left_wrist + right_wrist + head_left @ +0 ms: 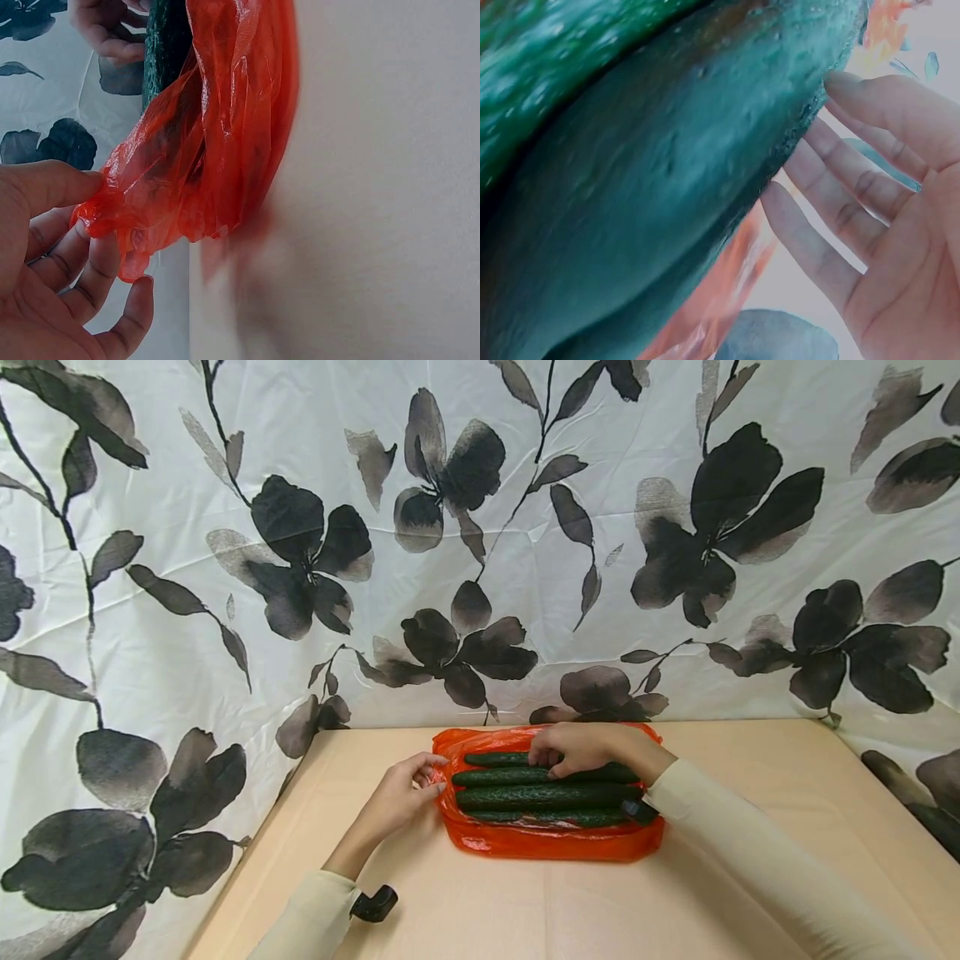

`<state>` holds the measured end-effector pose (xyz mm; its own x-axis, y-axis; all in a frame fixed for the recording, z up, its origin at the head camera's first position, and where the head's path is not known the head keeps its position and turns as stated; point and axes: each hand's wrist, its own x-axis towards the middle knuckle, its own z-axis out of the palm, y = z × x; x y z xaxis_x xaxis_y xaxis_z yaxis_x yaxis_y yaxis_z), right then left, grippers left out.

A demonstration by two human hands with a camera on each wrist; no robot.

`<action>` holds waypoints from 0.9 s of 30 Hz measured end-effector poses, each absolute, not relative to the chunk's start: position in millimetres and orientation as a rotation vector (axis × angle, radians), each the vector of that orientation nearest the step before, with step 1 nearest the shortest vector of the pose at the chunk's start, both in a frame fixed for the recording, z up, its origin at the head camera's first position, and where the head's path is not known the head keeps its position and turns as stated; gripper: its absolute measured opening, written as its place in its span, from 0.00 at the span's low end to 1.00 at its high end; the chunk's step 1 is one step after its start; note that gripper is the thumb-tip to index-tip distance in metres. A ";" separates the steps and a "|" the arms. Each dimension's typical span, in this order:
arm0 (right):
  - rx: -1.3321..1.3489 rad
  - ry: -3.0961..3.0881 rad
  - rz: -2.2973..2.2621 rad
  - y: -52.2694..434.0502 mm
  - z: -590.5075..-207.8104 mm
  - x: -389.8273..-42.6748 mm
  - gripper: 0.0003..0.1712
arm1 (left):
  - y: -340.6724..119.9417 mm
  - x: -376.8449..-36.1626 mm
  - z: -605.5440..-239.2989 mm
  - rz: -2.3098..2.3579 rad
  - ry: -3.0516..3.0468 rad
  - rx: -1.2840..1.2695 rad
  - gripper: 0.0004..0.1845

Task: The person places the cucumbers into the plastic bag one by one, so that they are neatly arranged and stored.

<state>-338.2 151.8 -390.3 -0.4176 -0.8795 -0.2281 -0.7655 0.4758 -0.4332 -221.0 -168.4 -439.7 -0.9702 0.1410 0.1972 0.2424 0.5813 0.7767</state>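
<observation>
Several dark green cucumbers (547, 797) lie side by side in a red plastic bag (555, 845), its mouth spread around them. At the bag's left end, my left hand (405, 789) pinches the crumpled film; thumb and fingers hold the bag's edge (169, 202) in the left wrist view. My right hand (581, 749) reaches over the rear cucumbers from the right. Up close in the right wrist view, a cucumber (667, 157) fills much of the frame. The fingertips of my right hand (885, 202) rest at its side, with the fingers fairly straight and loosely spread.
A beige table (517, 910) lies under the bag. White cloth (555, 568) with dark flowers hangs behind it. A small black device (375, 903) sits on the left wrist. The right forearm passes over the bag's right end, near a small bluish label (632, 808).
</observation>
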 end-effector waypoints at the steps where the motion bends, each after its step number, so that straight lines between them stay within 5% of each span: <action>1: -1.373 2.309 -0.382 155.1 -389.4 -337.1 0.18 | -168.6 -220.7 -439.5 -1.351 -2.692 -0.327 0.18; 27: -1.374 2.387 -0.593 243.9 -372.5 -304.4 0.18 | -170.6 -216.4 -434.1 -1.360 -2.708 -0.337 0.19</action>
<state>-304.4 243.9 -372.5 -0.4847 -0.8719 -0.0696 -0.7379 0.4504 -0.5026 -216.4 -170.6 -434.1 -0.9713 0.1548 0.1808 0.2375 0.5786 0.7803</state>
